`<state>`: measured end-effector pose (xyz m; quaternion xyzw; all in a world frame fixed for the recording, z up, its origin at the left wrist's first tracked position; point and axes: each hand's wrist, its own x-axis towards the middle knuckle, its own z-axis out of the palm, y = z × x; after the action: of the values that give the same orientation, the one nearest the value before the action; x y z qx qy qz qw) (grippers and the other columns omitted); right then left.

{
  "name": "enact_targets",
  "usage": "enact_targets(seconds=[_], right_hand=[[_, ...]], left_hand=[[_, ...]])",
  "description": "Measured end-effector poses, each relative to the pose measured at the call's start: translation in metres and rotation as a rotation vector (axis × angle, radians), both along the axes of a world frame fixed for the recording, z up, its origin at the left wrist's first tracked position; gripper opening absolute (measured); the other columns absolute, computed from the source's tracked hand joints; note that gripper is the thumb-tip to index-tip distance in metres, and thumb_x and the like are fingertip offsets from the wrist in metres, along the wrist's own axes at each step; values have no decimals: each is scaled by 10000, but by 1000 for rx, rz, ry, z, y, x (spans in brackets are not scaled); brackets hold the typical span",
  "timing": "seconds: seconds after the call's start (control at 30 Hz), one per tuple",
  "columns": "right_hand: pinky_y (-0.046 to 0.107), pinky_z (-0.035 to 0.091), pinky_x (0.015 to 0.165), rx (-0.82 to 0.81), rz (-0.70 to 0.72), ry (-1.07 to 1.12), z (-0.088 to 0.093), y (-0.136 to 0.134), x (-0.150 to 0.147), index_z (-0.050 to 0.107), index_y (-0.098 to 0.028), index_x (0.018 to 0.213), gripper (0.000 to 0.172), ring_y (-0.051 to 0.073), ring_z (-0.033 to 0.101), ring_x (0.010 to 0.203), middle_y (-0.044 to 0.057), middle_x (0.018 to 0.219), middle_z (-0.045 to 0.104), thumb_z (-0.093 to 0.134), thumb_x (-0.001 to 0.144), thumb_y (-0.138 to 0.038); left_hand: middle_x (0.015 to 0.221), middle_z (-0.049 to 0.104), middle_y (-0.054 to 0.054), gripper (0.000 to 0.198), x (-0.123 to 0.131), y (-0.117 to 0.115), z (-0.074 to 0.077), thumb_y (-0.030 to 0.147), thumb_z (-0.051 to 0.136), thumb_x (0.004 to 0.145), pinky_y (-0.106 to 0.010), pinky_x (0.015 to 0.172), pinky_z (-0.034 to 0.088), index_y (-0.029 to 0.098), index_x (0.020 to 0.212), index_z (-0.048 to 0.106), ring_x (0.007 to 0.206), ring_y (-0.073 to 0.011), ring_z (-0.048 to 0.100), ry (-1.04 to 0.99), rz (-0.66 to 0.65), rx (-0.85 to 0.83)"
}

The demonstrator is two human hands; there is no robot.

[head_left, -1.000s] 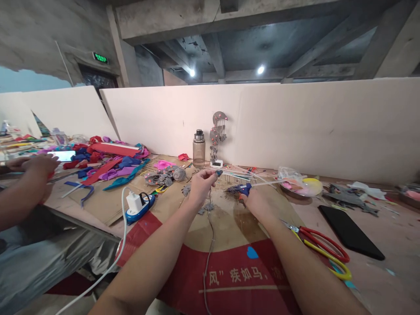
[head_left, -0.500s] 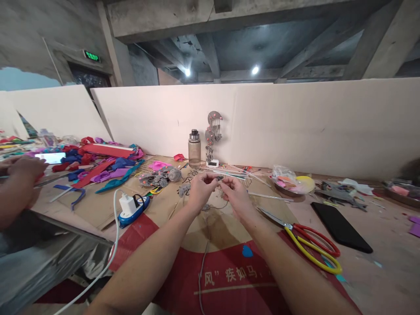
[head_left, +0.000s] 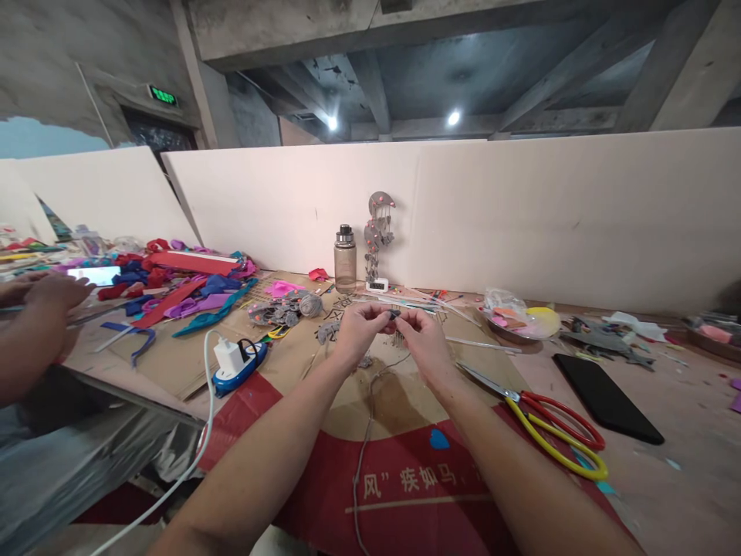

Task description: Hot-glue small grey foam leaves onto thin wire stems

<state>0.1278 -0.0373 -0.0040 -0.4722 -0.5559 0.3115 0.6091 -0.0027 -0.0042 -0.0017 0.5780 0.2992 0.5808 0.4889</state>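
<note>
My left hand and my right hand meet over the middle of the table, fingertips pinched together. Between them is a small dark grey piece, too small to make out fully. A grey cord runs from below my hands down across the cardboard sheet to the front edge. Left of my left hand lie a small grey piece and a ball of grey yarn beside grey shapes with pink dots. Scissors with red and yellow handles lie right of my right forearm.
A black phone lies at right, near a bowl of scraps. A bottle and a grey hanging ornament stand by the white board. At left are a power strip, coloured fabric and another person's hand.
My hands stay pinched together, and the dark piece between the fingertips shows a little more clearly. The whole view has shifted slightly. The grey cord has moved a little below my hands.
</note>
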Motion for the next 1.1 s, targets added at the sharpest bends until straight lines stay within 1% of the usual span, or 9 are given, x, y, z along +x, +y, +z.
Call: enact_targets(seconds=[0.13, 0.23, 0.33, 0.4, 0.5, 0.73, 0.83, 0.93, 1.1], right_hand=[[289, 385, 615, 21, 3, -58, 5, -6, -2, 596, -183, 786, 260, 154, 507, 648, 11, 722, 610, 588, 754, -440], [294, 387, 617, 2, 0, -84, 7, -9, -3, 611, -179, 787, 289, 160, 510, 644, 17, 719, 622, 574, 760, -464], [300, 398, 641, 3, -55, -102, 7, -8, -2, 619, -175, 766, 287, 168, 528, 662, 22, 717, 633, 593, 740, -460], [303, 402, 653, 8, -96, -105, 7, -6, -2, 623, -172, 757, 288, 170, 531, 665, 25, 708, 634, 603, 729, -459], [300, 394, 633, -1, -119, -100, 7, -5, -1, 620, -173, 735, 289, 166, 518, 639, 23, 682, 626, 613, 713, -461], [292, 381, 611, -9, -138, -99, 6, -2, 0, 614, -172, 712, 278, 160, 505, 626, 21, 663, 610, 618, 702, -450], [283, 377, 600, -7, -156, -75, 3, 2, 0, 607, -172, 764, 278, 151, 494, 621, 2, 667, 587, 627, 691, -440], [271, 349, 566, -7, -161, -78, 1, 3, 1, 621, -179, 835, 288, 137, 447, 583, -34, 624, 528, 622, 696, -431], [269, 324, 553, -23, -155, -140, 6, -1, -1, 636, -174, 772, 254, 131, 417, 567, -27, 599, 525, 596, 701, -415]], left_hand=[[631, 675, -20, 176, 1, 1, 0, 299, 707, 697, -251, 596, 540, 124, 709, 692, 553, -111, 621, -27, 22, -38], [623, 680, -31, 174, 1, -1, 2, 293, 717, 679, -216, 531, 482, 122, 695, 689, 522, -97, 591, -43, 43, -62], [578, 662, -26, 169, 2, -3, 5, 289, 714, 675, -199, 484, 417, 124, 673, 681, 462, -72, 524, -34, 54, -72], [562, 650, -21, 168, 2, -3, 6, 288, 712, 672, -198, 478, 402, 125, 660, 674, 451, -66, 505, -38, 44, -82], [573, 651, -23, 186, 2, -4, 5, 302, 719, 669, -201, 485, 409, 123, 662, 670, 456, -66, 511, -54, 14, -98], [609, 654, -30, 245, 4, -6, 7, 317, 786, 614, -234, 556, 496, 115, 677, 662, 533, -98, 587, -116, -43, -173], [612, 646, -24, 237, 4, -7, 7, 293, 790, 606, -233, 560, 502, 114, 677, 652, 550, -101, 597, -120, -58, -174], [613, 638, -17, 210, 3, -7, 7, 260, 778, 613, -232, 563, 503, 114, 681, 643, 556, -100, 597, -104, -67, -175], [589, 626, -12, 177, 4, -7, 8, 231, 758, 626, -233, 557, 497, 114, 678, 636, 533, -95, 580, -88, -80, -197]])
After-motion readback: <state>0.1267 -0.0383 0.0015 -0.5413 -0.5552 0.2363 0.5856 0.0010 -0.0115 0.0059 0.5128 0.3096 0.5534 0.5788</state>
